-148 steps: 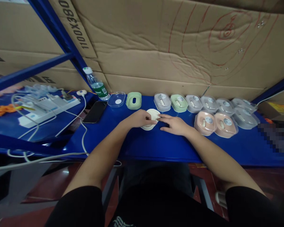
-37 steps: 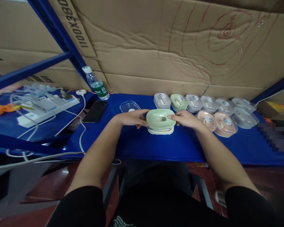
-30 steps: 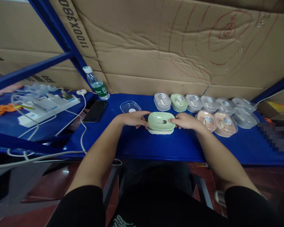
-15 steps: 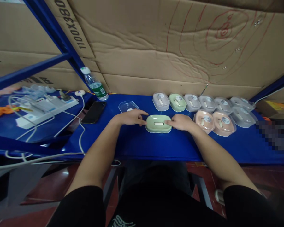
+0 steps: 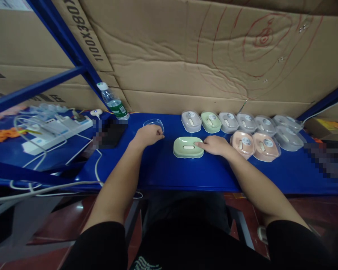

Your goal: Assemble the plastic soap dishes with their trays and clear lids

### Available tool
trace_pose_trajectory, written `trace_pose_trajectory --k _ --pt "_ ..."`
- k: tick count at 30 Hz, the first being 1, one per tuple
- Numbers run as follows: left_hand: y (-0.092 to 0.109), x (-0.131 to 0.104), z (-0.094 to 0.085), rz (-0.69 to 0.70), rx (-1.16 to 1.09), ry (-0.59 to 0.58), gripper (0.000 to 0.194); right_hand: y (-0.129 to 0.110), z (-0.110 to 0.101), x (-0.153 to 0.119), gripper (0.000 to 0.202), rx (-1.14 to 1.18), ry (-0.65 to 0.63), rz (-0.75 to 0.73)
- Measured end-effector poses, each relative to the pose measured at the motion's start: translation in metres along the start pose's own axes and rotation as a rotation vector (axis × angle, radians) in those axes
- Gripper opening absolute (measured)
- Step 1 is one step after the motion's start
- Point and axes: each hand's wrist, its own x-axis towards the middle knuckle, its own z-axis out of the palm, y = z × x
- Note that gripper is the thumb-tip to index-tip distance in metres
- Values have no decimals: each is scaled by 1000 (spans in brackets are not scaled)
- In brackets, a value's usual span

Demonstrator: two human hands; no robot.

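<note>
Mid-frame, the right hand (image 5: 215, 145) rested curled fingertips against the green soap box (image 5: 188, 147). The left hand (image 5: 148, 134), left of it, pinched the clear lid (image 5: 153, 123).

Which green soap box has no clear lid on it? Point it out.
The green soap box lying alone at the shelf's front, touched by the right hand. The other green box, in the back row, wears a clear lid.
</note>
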Motion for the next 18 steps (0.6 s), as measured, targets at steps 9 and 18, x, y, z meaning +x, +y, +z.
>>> trace_pose_trajectory --k 9,18 --pt "27 -8 -12 67 -1039 259 47 2 5 -2 80 277 551 -120" --pt "59 -16 14 -23 -1322 -286 47 3 13 -2 120 318 563 -461"
